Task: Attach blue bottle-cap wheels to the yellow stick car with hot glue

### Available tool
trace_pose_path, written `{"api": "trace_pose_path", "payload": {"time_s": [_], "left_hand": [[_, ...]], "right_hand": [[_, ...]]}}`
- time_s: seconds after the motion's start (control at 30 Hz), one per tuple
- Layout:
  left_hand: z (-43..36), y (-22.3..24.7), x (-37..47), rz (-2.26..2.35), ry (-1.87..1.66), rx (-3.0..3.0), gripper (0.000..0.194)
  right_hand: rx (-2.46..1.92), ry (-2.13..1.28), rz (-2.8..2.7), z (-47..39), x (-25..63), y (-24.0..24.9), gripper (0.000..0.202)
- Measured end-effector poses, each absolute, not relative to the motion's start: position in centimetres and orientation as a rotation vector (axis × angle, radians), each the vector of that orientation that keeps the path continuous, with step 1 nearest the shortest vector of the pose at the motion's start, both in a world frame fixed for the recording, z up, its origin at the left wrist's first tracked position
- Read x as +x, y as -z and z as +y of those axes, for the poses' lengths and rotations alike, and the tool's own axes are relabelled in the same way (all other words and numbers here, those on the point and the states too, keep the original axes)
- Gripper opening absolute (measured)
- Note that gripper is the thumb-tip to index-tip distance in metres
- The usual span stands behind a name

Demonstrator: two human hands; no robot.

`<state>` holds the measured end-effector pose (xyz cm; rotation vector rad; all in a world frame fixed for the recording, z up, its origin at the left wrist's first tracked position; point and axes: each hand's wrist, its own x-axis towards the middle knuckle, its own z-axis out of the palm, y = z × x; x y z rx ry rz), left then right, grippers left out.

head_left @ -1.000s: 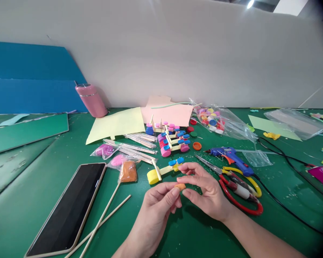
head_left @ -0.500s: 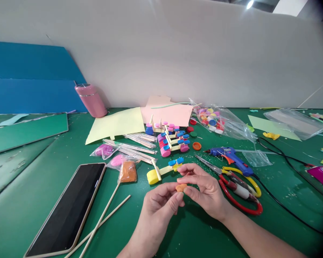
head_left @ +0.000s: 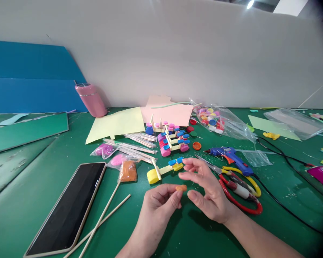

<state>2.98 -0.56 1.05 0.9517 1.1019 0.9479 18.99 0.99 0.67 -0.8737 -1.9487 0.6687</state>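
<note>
Between the thumb and fingers of my left hand (head_left: 161, 208) is pinched a small piece of orange clay (head_left: 181, 187). Just to its right, my right hand (head_left: 207, 191) is open with fingers apart, not touching the clay. Beyond both hands lies a small stick model (head_left: 165, 170) with yellow and blue parts. A wrapped block of orange clay (head_left: 128, 171) rests to the left. Farther back, several similar models (head_left: 173, 141) with pink, red and blue parts stand close together.
A phone (head_left: 67, 208) and two crossed wooden sticks (head_left: 104, 220) lie at left. On the right are scissors (head_left: 240, 190) and a blue glue gun (head_left: 231, 157) with its cord. Behind are paper sheets (head_left: 118, 123), a bag of coloured caps (head_left: 218, 120) and a pink bottle (head_left: 92, 100).
My right hand has let go of the orange clay, drawn slightly right and spread its fingers. The left hand still holds the clay in nearly the same place.
</note>
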Motion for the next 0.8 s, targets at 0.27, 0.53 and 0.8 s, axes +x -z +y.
{"api": "trace_pose_path", "payload": {"time_s": [0.27,0.53,0.8], "left_hand": [[-0.67,-0.55,3.02,1.101,-0.939,1.03,0.021],[-0.41,-0.83,2.99,1.102,-0.933,0.984,0.023],[-0.3,-0.91,2.69,1.017,-0.912,0.782,0.019]], "right_hand": [[-0.877,-0.753,-1.964,0.95,18.76,-0.94,0.027],[-0.832,-0.776,-1.966,0.91,18.83,-0.58,0.03],[-0.924,-0.894,-1.854,1.55,19.07,-0.22,0.021]]}}
